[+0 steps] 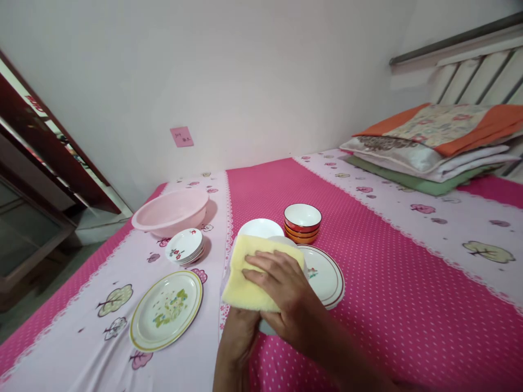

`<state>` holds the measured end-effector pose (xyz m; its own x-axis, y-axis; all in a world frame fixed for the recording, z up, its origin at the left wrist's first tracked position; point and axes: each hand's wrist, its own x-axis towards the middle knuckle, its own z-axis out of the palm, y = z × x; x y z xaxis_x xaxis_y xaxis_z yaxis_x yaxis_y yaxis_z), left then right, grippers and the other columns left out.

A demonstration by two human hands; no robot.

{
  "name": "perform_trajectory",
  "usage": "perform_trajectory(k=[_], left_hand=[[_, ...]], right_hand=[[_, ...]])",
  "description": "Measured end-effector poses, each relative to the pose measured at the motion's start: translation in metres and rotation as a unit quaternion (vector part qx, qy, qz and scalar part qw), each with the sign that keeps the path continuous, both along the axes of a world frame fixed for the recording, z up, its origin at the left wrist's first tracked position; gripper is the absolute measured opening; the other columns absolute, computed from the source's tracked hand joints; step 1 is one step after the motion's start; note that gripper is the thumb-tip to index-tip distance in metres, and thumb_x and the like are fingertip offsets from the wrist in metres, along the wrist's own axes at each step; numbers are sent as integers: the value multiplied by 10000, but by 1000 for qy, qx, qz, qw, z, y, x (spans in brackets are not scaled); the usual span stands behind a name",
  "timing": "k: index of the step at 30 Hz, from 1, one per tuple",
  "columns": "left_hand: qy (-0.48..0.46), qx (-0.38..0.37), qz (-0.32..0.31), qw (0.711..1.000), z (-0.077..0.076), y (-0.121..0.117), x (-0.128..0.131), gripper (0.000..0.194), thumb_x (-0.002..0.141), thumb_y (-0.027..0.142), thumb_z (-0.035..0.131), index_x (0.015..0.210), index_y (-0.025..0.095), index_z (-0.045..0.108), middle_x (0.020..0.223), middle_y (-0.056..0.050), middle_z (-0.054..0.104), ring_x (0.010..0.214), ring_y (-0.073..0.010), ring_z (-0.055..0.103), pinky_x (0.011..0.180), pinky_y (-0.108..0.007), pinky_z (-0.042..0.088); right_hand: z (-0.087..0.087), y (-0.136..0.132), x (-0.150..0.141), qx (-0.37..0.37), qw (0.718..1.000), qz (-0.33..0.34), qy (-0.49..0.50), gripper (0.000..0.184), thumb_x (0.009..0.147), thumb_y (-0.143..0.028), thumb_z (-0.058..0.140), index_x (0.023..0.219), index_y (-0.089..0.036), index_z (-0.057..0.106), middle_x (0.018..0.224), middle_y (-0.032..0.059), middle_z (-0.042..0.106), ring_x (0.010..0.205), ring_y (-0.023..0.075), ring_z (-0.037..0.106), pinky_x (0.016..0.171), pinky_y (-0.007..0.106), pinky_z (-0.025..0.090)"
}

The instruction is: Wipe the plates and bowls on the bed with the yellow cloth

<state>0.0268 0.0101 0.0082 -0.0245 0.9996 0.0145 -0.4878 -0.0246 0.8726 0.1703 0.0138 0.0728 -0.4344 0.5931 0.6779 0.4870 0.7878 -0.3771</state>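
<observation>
Over a broad surface against a pale plain wall [286, 81] spreads a magenta bedsheet with white dots and pale tree-printed bands [392, 305]. A small pink paper note [182, 136] sits on the wall, a dark red door [61, 147] stands at far left, and a stack of orange, floral and green cushions [433, 144] lies at right by a white slatted headboard [486, 79].

At the centre front, a soft pale yellow cloth [249, 272] drapes over a greyish-white round dish [267, 327], hiding most of it. The right hand [281, 286] presses the cloth from above, fingers slightly apart and thumb at its lower edge, gripping it against the dish. The left hand [240, 333] is underneath; its fingers are hidden, so its grip cannot be told.

The cloth looks fuzzy. Just beyond it are a plain white round plate [260, 227] and stacked glossy orange-red bowls with white insides [302, 231]; a maroon-rimmed white plate [327, 277] lies beside it. To the left are a smooth pink basin [180, 224], stacked small white floral dishes [184, 245] and a yellow-rimmed plate with a printed picture [167, 310].
</observation>
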Motion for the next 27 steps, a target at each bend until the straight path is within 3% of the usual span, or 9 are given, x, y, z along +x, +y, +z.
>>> perform_trajectory(k=[4,7,12,15,17,20,24,27], left_hand=[[-32,-43,-55,997,10,-4,4,595,725,241,901,1281,170,699,1102,-120,805,1133,-337,732,1026,-458,565],[-43,-58,-50,996,15,-5,4,600,701,258,927,1247,130,714,1013,-135,818,1007,-333,774,951,-437,607],[-86,-65,23,994,20,-4,-5,765,702,193,918,1410,166,630,1014,-120,829,965,-297,790,962,-416,611],[-147,-79,94,981,21,-1,-11,713,761,131,858,1431,199,626,1032,-97,834,933,-254,798,1014,-395,586],[-207,-94,131,965,21,3,-13,560,878,154,755,1423,224,644,1067,-90,832,951,-230,796,1069,-382,550],[-276,-88,149,946,22,9,-16,426,1029,324,575,1448,280,628,1181,-79,807,1106,-226,758,1146,-376,480],[-288,-63,143,945,18,17,-21,561,1017,568,514,1524,331,533,1315,-57,755,1318,-235,641,1200,-390,409],[-303,-70,144,939,11,22,-27,603,1016,624,459,1523,308,537,1290,-70,768,1347,-254,614,1198,-436,407]], right_hand=[[-8,14,12,24,998,-43,30,480,883,-195,649,1356,-182,567,1475,139,593,1404,310,492,1191,527,362],[-16,25,17,27,995,-90,41,570,861,-296,743,1381,-190,535,1481,163,577,1384,351,505,1151,555,408],[-31,38,25,21,989,-128,72,611,873,-79,550,1468,-182,457,1465,170,571,1380,326,517,1131,556,447],[-35,40,29,-13,990,-115,80,633,835,-16,488,1447,-176,478,1432,160,589,1358,308,534,1130,539,462],[-35,38,29,-34,991,-105,78,610,816,-4,480,1399,-182,519,1387,149,612,1317,304,556,1113,532,475],[-29,30,24,-59,992,-86,70,585,775,15,478,1315,-191,567,1299,129,638,1247,300,578,1069,504,497],[-15,13,12,-128,989,-69,19,499,744,40,461,1161,-186,616,1152,109,658,1092,284,604,928,442,536],[-7,-3,3,-152,987,-45,-30,439,746,35,460,1084,-182,638,1105,112,669,1051,286,602,909,448,533]])
